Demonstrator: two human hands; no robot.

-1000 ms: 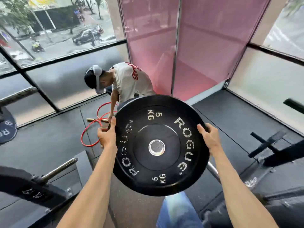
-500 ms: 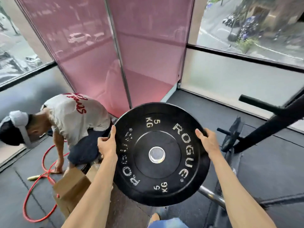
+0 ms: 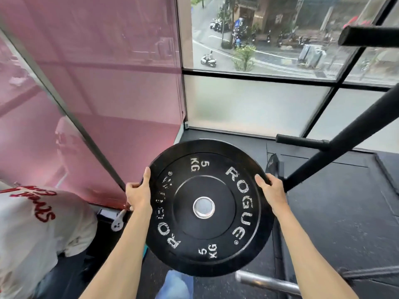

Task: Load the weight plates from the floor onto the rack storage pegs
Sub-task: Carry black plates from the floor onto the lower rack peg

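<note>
Holding: both hands carry one black plate (image 3: 207,207) in the lower centre of the frame, off the floor (image 3: 336,212).
Plate: round, face toward the camera and tilted a little, with white "ROGUE" lettering on both sides, "5 KG" at top and bottom, and a metal-ringed hole in the middle.
Left hand (image 3: 138,194): at the plate's left edge, thumb laid up along the face, fingers curled behind the rim; the grip is closed on the plate.
Right hand (image 3: 273,190): at the plate's upper right edge, thumb on the face near the "R", fingers wrapped over the rim; the grip is closed on the plate.
Rack (image 3: 345,139): a black slanted upright runs from the right edge of the frame down toward the right hand.
Pegs: one black peg (image 3: 302,141) sticks out leftward from the upright, above and to the right of the plate; a second, thicker one (image 3: 367,37) shows at the upper right of the frame. Both are apart from the plate.
Second plate (image 3: 273,164): seen edge-on just behind the held plate's upper right rim; I cannot tell what carries it.
Bar (image 3: 265,281): a metal tube lies low in the frame, under the plate's lower right edge.
Other person (image 3: 32,229): bent over at the lower left of the frame, in a white shirt with red lettering.
Background: pink panels at upper left, windows onto a street at upper right.
</note>
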